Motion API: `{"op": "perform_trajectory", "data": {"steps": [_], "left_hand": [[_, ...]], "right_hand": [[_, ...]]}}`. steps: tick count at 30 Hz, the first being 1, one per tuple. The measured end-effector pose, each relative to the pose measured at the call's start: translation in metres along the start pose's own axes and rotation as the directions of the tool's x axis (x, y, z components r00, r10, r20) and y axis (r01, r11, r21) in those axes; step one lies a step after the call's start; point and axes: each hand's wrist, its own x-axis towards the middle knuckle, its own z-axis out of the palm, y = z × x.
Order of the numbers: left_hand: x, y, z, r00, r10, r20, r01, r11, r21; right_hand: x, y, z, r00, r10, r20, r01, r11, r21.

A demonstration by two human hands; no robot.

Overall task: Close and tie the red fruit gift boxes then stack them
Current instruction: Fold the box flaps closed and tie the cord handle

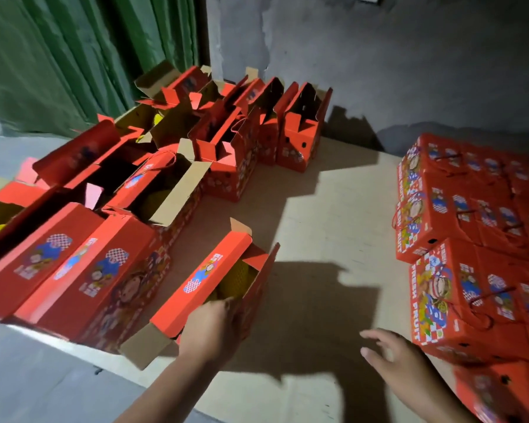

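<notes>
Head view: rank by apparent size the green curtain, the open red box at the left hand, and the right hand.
1. Green curtain
2. Open red box, gripped by the left hand
3. Right hand, though nearness to the camera enlarges it.

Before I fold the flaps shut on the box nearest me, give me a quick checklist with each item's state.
1. Left hand grips the near end of the open box: ok.
2. Right hand free, fingers spread, apart from the box: ok.
3. Yellow fruit sits below the rim: cannot tell.
4. Long flaps folded down: not ok, both stand open.
5. Bare table around the box to work on: ok.
6. Closed stack at right to stack onto: ok.
</notes>
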Motion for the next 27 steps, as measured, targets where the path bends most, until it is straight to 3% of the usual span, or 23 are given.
{"op": "perform_trajectory", "data": {"steps": [7,15,20,22,27], "left_hand": [[0.004,-0.013,-0.004,0.960,0.278,0.041,-0.279,0.960,0.013],[0.000,-0.031,-0.013,0.868,0.448,0.214,-0.476,0.873,0.107],[-0.007,-0.036,-0.031,0.758,0.546,0.357,-0.611,0.786,0.095],[-0.010,-0.038,-0.037,0.717,0.609,0.340,-0.672,0.734,0.102],[-0.028,-0.034,-0.031,0.664,0.595,0.454,-0.701,0.706,0.101]], "right_hand": [[0.009,-0.043,0.002,0.991,0.060,-0.117,-0.043,0.988,0.145],[0.011,-0.067,0.016,0.975,0.090,-0.203,-0.027,0.956,0.293],[0.008,-0.065,0.027,0.975,0.127,-0.181,-0.064,0.946,0.319],[0.005,-0.061,0.034,0.974,0.160,-0.160,-0.102,0.941,0.322],[-0.007,-0.053,0.051,0.976,0.212,-0.044,-0.189,0.934,0.305]]}}
